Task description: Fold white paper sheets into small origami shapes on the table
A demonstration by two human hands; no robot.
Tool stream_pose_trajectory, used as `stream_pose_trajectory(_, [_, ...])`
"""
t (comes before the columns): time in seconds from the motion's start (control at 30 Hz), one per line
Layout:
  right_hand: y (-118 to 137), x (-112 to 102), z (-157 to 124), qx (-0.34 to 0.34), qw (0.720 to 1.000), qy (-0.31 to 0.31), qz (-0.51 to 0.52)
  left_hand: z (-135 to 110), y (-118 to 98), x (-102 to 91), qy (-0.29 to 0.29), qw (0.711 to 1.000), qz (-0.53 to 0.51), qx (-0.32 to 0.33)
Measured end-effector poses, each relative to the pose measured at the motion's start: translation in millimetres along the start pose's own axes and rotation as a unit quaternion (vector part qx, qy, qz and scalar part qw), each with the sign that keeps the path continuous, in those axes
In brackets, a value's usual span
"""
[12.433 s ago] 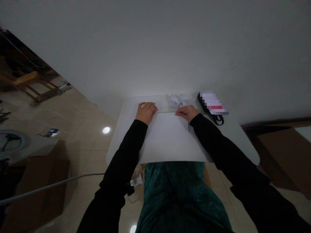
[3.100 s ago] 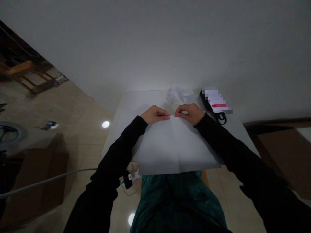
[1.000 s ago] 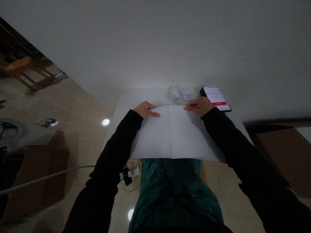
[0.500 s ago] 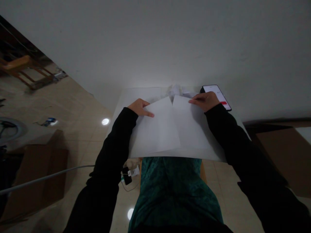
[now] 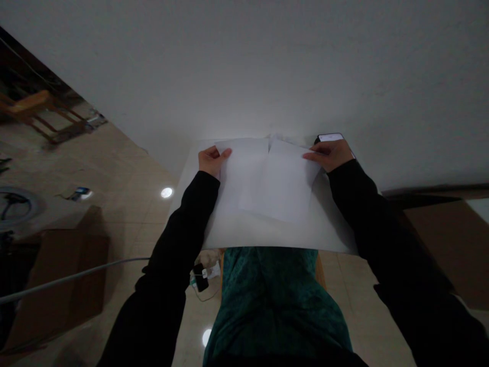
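Observation:
A large white paper sheet (image 5: 267, 229) lies on the white table (image 5: 187, 191), with its upper layers folded and lifted into two overlapping flaps (image 5: 277, 183). My left hand (image 5: 212, 160) pinches the far left corner of the paper. My right hand (image 5: 329, 155) holds the far right flap between fingers and thumb. A black smartphone (image 5: 329, 137) lies just beyond my right hand, mostly hidden by it and the paper. Crumpled white paper (image 5: 278, 136) barely shows behind the sheet's far edge.
The table's far side meets a white wall. My black sleeves and green top fill the lower view. On the tiled floor at left are a cardboard box (image 5: 72, 275), a grey cable (image 5: 76, 274) and a small black device with a white plug (image 5: 200, 277).
Both hands have moved farther away and outward, carrying the paper flaps with them. The flaps now cover most of the crumpled paper and more of the phone.

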State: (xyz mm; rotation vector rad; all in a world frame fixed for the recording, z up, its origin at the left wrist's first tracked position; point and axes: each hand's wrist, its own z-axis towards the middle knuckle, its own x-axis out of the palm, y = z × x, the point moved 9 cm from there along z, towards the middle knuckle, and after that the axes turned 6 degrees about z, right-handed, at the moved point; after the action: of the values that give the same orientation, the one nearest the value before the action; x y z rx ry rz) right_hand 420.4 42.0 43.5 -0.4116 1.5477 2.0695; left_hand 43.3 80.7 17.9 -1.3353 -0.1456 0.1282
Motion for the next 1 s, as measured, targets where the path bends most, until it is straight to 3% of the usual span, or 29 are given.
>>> stream_pose_trajectory(0.17, [11, -11, -2, -0.027, 0.995, -0.049, 0.078, 7, 11, -1.3, -0.002, 0.998, -0.056, -0.038])
stream_pose_trajectory(0.33, [21, -19, -4, -0.036, 0.986, -0.094, 0.129, -10, 21, 26.8, 0.135, 0.982, -0.045, -0.127])
stream_pose_trajectory(0.4, [23, -24, -5, -0.038, 0.981, -0.116, 0.152, -18, 19, 34.3, 0.154, 0.979, -0.034, -0.128])
stream_pose_trajectory(0.47, [22, -26, -6, -0.029, 0.973, -0.14, 0.184, -19, 15, 35.6, 0.126, 0.985, -0.038, -0.108])
stream_pose_trajectory(0.57, [17, -19, -10, 0.014, 0.948, -0.158, 0.276, -16, 2, 27.0, 0.032, 0.998, -0.046, -0.032])
stream_pose_trajectory(0.73, [8, 27, -21, 0.124, 0.889, -0.099, 0.43, -16, -20, 18.2, -0.034, 0.996, -0.025, 0.074])
stream_pose_trajectory(0.83, [-2, 44, -28, 0.177, 0.88, -0.1, 0.429, -19, -26, 17.7, -0.037, 0.995, -0.018, 0.085])
stream_pose_trajectory(1.0, [-9, 31, -24, 0.124, 0.887, -0.183, 0.405, -21, -24, 18.2, -0.036, 0.998, -0.004, 0.048])
